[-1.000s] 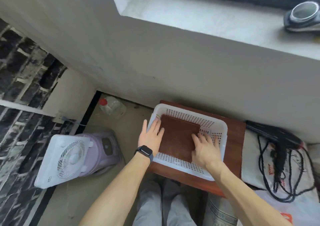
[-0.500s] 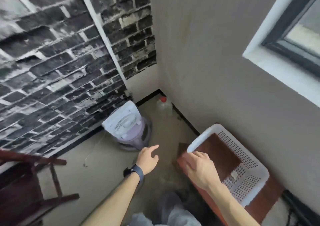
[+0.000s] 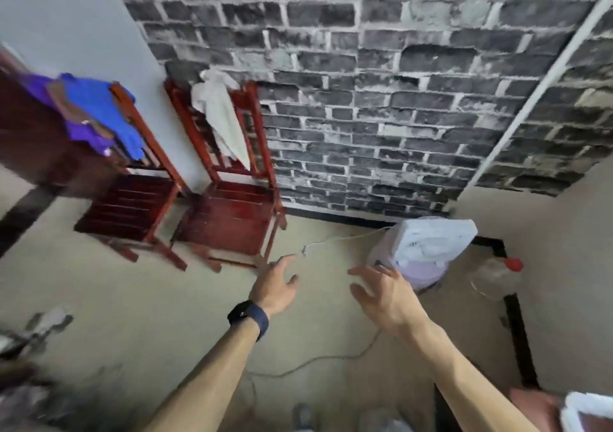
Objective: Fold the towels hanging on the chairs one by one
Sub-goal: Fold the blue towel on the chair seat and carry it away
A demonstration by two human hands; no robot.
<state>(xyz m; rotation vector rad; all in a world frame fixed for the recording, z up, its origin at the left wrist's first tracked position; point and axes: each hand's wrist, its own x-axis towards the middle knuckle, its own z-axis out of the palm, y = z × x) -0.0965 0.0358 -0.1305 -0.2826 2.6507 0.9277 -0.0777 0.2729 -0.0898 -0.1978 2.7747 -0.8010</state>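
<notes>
Stepping toward the white towel (image 3: 219, 116) with left hand (image 3: 277, 287) and right hand (image 3: 381, 295) empty, fingers spread, risks tripping on the cord (image 3: 345, 237).

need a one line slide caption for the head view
Left hand and right hand, open and empty, stretch toward a white towel draped on a red wooden chair.

two red chairs (image 3: 129, 206) (image 3: 232, 222) left of the one fan (image 3: 428, 249), one bottle (image 3: 497, 277) just right of it. three towels – one white towel (image 3: 219, 113) on the chair nearer the fan, one blue towel (image 3: 99, 106) and one purple towel (image 3: 83, 131) on the farther.
</notes>
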